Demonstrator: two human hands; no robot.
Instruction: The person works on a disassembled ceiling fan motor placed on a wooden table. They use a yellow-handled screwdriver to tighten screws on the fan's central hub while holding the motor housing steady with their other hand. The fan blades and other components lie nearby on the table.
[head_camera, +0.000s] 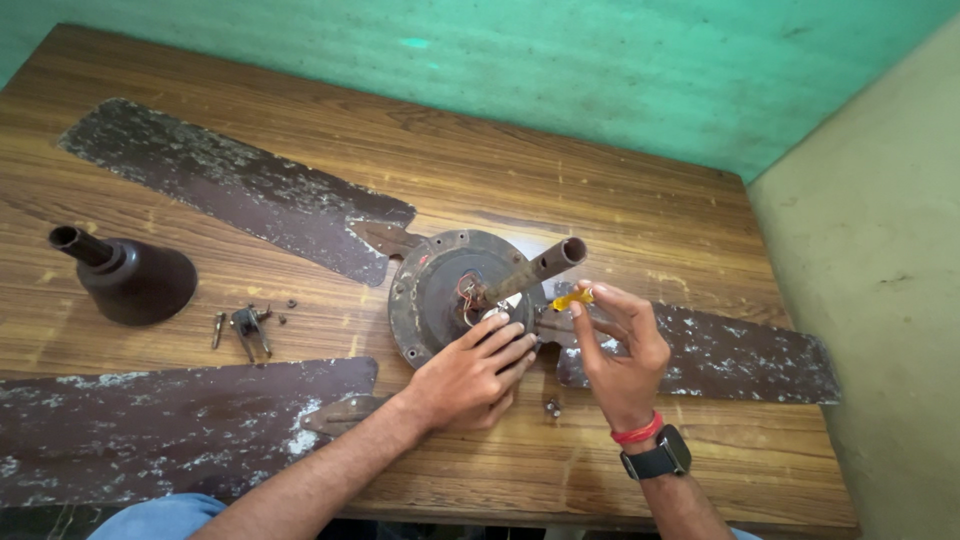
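Both hands worked at a dismantled ceiling fan motor (440, 290) on a wooden worktop (620, 210).

At far left a dark bell-shaped cover (135, 278) stood clear, loose screws (245, 325) beside it; two worn blades (240, 185) ran off toward the left edge, the near one cut off by the frame. The left hand (475, 372) lay loosely open on the motor's near rim, hiding what sat beneath. The right hand (620, 350), watch (657, 458) at the wrist, pinched a small yellow piece (572, 298) just beside the upright shaft (530, 272); its kind was unclear. A third blade (720, 355) reached right. Bare worktop stayed open along the far edge, against green and cream walls (620, 70).
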